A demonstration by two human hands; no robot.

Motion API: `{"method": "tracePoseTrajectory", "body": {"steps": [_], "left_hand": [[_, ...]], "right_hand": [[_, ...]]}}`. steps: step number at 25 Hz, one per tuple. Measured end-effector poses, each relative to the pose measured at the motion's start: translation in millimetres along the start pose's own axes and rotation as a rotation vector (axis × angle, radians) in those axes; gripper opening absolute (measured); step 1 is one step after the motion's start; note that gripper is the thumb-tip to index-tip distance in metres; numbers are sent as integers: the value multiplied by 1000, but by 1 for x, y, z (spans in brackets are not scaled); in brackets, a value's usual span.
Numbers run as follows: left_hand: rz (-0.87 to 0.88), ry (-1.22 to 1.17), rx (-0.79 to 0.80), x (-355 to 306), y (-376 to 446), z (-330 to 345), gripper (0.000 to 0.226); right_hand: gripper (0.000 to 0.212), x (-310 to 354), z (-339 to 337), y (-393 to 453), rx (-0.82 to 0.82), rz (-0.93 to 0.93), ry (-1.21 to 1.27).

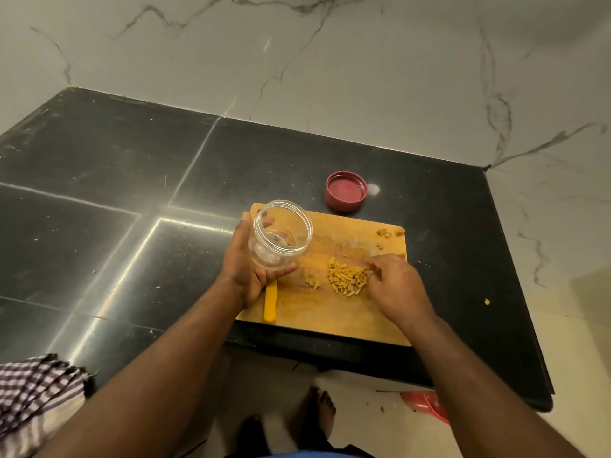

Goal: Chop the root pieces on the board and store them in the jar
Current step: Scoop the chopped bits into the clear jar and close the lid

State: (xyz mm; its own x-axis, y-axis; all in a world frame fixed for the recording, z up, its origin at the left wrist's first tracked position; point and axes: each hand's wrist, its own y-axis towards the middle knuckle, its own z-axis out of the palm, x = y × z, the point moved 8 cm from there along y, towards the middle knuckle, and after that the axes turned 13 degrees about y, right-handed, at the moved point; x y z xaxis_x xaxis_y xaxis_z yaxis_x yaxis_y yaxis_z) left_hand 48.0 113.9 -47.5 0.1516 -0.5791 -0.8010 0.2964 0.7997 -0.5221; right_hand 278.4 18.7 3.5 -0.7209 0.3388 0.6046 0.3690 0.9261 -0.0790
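- Right fingers (372, 271) curled down at the right edge of the pile (347, 279), tips touching the chopped bits; grip on any bit too small to tell, so gathering or pinching left unsaid.
- Right hand (395, 285) lay over the right half of the board (330, 312), wrist toward the near edge.
- Pile sat just left of those fingertips, near the board's middle, drawn out roughly from far-left to near-right.
- A small clump (312, 281) lay apart to the left of the pile, between pile and left hand.
- A few loose bits (388, 233) lay by the far right corner of the board, well apart from the pile.
- Left fingers (281, 272) wrapped under and round the jar (281, 234), thumb on its far-left side; held firmly, lifted clear of the board.
- Left hand (246, 269) hung over the board's left part.
- Jar clear, lid off, seemingly with nothing inside, tilted with its mouth up and away, to the far right.
- Jar stood left of the pile and above it: judged the relation that mattered, since the bits had to travel leftward and up from the right fingers to the mouth.
- Right hand nearer the pile, left hand nearer the clump.
- Yellow handle (270, 304) stuck out from under the left hand, long axis toward the near edge; blade hidden.
- Red lid (346, 191) lay on the bench (132, 166) just beyond the board's far edge, hollow side up.
- Chopping judged done, storing not yet begun.
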Motion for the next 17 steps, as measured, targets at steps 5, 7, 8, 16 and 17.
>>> {"method": "tracePoseTrajectory", "body": {"steps": [5, 7, 8, 16, 17], "left_hand": [[-19, 9, 19, 1, 2, 0, 62], [-20, 14, 24, 1, 2, -1, 62], [-19, 16, 28, 1, 2, -1, 62], [-19, 51, 48, 1, 4, 1, 63], [-22, 52, 50, 2, 4, 1, 63]], "right_hand": [[35, 20, 14, 6, 38, -84, 10], [36, 26, 16, 15, 42, -110, 28], [38, 30, 23, 19, 78, -123, 10], [29, 51, 40, 2, 52, -333, -82], [28, 59, 46, -2, 84, -396, -95]]}}
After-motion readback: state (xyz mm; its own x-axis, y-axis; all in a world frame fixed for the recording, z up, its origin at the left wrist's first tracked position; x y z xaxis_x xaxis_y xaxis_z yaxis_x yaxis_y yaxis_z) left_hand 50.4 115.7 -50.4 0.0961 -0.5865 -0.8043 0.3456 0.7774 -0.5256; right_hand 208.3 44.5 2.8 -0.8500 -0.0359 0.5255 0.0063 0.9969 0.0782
